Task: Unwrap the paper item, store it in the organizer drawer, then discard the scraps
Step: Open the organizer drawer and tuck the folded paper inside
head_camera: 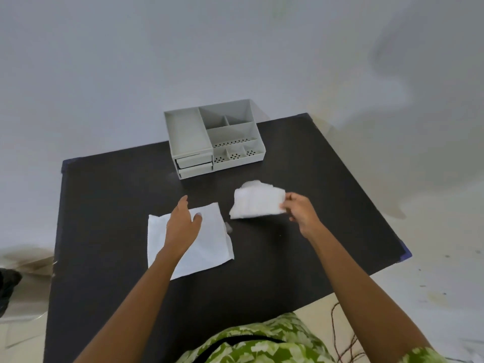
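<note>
A flat white paper sheet [207, 244] lies spread on the dark table [104, 205]. My left hand [183, 224] hovers over or rests on the sheet, fingers apart and holding nothing. My right hand [301, 208] pinches the right edge of a folded, crumpled white paper bundle [256, 201], held just above the table to the right of the sheet. A pale grey organizer [214, 137] stands at the far edge of the table, with open top compartments and two drawers [195, 165] at its lower left front. A tiny paper scrap [228, 227] lies by the sheet's right edge.
The table ends at a white wall behind the organizer. A dark object [7, 286] sits on the floor at the far left. Thin red cords [340, 336] hang near my right side, below the table's front corner.
</note>
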